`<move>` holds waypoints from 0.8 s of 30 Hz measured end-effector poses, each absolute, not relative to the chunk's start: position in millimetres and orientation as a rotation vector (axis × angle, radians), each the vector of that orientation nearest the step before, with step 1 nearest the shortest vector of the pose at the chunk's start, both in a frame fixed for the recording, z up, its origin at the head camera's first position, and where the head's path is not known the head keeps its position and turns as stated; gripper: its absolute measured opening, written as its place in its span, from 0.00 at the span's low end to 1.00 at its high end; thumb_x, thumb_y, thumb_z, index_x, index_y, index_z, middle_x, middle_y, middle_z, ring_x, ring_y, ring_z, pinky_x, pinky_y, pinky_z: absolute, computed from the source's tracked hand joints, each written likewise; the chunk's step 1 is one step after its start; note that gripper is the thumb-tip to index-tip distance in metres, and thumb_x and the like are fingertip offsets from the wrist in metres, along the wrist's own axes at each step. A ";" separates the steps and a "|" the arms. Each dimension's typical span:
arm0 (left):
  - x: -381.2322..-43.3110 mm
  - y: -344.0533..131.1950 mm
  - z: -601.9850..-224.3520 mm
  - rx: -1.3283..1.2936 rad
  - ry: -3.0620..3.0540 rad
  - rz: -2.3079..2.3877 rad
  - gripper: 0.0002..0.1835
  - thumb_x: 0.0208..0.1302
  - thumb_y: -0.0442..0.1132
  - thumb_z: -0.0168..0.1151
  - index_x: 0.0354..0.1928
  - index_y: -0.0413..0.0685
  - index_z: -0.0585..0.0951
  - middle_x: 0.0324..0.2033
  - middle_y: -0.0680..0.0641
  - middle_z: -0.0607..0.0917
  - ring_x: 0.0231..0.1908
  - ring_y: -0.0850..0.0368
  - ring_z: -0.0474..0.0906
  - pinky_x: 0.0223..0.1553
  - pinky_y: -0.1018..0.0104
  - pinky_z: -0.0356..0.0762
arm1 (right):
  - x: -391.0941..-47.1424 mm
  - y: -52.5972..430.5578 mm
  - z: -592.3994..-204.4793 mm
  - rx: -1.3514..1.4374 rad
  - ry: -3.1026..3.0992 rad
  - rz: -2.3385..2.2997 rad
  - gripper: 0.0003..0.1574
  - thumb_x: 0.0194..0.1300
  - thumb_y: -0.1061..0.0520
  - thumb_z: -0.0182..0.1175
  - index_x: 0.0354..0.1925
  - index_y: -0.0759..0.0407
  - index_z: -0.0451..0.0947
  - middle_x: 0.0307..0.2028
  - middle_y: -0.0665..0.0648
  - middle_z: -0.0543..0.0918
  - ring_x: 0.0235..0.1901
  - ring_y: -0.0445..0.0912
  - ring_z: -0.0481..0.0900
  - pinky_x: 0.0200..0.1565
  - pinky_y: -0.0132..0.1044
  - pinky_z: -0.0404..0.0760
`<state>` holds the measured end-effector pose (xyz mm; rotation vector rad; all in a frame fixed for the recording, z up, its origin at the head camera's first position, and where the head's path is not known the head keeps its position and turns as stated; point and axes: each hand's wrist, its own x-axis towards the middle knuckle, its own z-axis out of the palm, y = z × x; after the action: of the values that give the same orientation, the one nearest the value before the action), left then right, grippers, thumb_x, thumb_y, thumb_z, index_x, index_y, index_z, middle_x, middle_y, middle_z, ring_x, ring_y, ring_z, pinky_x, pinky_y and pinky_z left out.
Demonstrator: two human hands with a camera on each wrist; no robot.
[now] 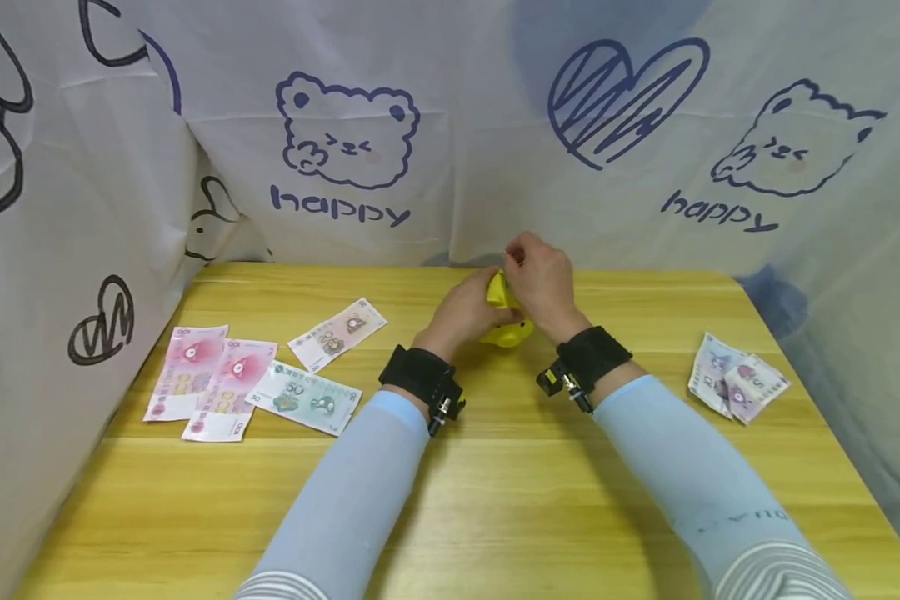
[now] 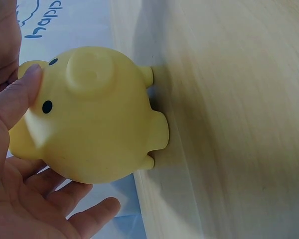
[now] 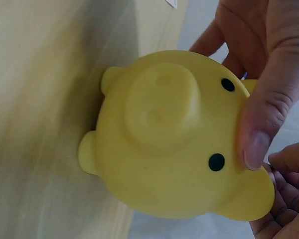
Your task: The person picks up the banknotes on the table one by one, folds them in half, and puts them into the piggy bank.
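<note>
1. While our left hand (image 1: 461, 315) grips the yellow pig figure (image 1: 508, 336), thumb on its forehead between the eyes and fingers round the back, our right hand (image 1: 543, 283) sits at the top of its head.
2. Right hand: fingers bent, thumb and fingertips drawn together, just beside one ear (image 3: 251, 199) in the right wrist view. We can't tell if it pinches anything; the tips are partly hidden.
3. Hands close together at the head; we can't tell if they touch each other.
4. Pig position: far middle part of the wooden table (image 1: 480, 517), near the printed cloth (image 1: 487, 167). Upright, snout (image 3: 162, 107) our way, feet down at the tabletop. We can't confirm every foot touches.
5. Left side of the table: we have two pink 100 notes (image 1: 231, 387) overlapping, a green 50 note (image 1: 303, 396) with one end at the nearer pink one, and a pale brownish note (image 1: 337, 335) lying at a slant just beyond the green.
6. Right side, well apart from the pig: a bluish note (image 1: 708, 371) with a purple 5 note (image 1: 756, 387) partly over it, both askew.
7. On us: black wrist straps (image 1: 594, 357), one per wrist, small devices attached; light blue sleeves (image 1: 352, 500) above them, striped fabric nearer the elbows.
8. Cloth prints we can read: bear faces, hearts, "happy" twice behind the table.
</note>
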<state>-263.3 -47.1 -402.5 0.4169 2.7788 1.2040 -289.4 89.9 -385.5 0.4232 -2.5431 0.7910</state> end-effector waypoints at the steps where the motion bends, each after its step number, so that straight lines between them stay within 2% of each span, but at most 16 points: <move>1: -262.8 -47.4 -402.2 0.414 2.781 1.197 0.37 0.55 0.55 0.71 0.64 0.53 0.69 0.52 0.50 0.79 0.47 0.54 0.75 0.50 0.58 0.78 | -288.5 90.1 -386.9 0.435 -2.552 0.790 0.09 0.67 0.56 0.59 0.40 0.60 0.78 0.34 0.60 0.86 0.29 0.52 0.81 0.33 0.47 0.83; 3: -262.2 -47.7 -401.9 0.400 2.786 1.185 0.40 0.55 0.56 0.70 0.67 0.54 0.66 0.56 0.49 0.78 0.50 0.54 0.74 0.54 0.57 0.76 | -285.6 90.9 -390.0 0.458 -2.574 0.788 0.09 0.67 0.55 0.59 0.40 0.60 0.78 0.34 0.59 0.86 0.30 0.52 0.81 0.33 0.47 0.82; 5: -262.5 -47.9 -402.3 0.397 2.784 1.189 0.39 0.55 0.55 0.70 0.66 0.54 0.67 0.56 0.50 0.78 0.50 0.55 0.74 0.54 0.58 0.76 | -281.9 92.4 -395.3 0.476 -2.587 0.772 0.08 0.67 0.55 0.59 0.40 0.59 0.79 0.33 0.58 0.85 0.29 0.51 0.79 0.32 0.47 0.81; 9: -264.2 -48.1 -403.6 0.406 2.775 1.228 0.32 0.54 0.49 0.71 0.60 0.54 0.71 0.47 0.51 0.79 0.42 0.54 0.75 0.44 0.59 0.77 | -275.2 95.0 -406.2 0.504 -2.556 0.722 0.09 0.67 0.56 0.58 0.39 0.59 0.81 0.33 0.58 0.84 0.31 0.52 0.77 0.31 0.47 0.80; 10: -264.6 -48.1 -403.9 0.405 2.780 1.226 0.31 0.54 0.48 0.71 0.60 0.54 0.71 0.47 0.51 0.79 0.42 0.54 0.74 0.44 0.59 0.77 | -274.0 95.6 -408.4 0.515 -2.541 0.714 0.09 0.67 0.56 0.58 0.39 0.60 0.82 0.33 0.59 0.84 0.33 0.52 0.77 0.33 0.48 0.80; 16: -266.2 -47.5 -404.9 0.396 2.808 1.178 0.34 0.55 0.45 0.70 0.64 0.52 0.69 0.53 0.49 0.78 0.45 0.54 0.73 0.50 0.57 0.76 | -267.6 100.4 -418.5 0.561 -2.490 0.746 0.14 0.65 0.56 0.55 0.39 0.63 0.84 0.37 0.61 0.82 0.40 0.55 0.74 0.42 0.48 0.77; 24: -265.8 -47.4 -405.5 0.413 2.801 1.205 0.32 0.56 0.47 0.70 0.62 0.52 0.70 0.53 0.48 0.79 0.46 0.54 0.73 0.52 0.56 0.75 | -263.3 103.7 -421.5 0.546 -2.480 0.797 0.18 0.65 0.54 0.55 0.48 0.63 0.82 0.38 0.61 0.81 0.39 0.54 0.73 0.38 0.48 0.76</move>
<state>-265.8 -47.4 -405.5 0.4133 2.8011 1.2047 -263.3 103.7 -421.5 0.5461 -2.4804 0.7971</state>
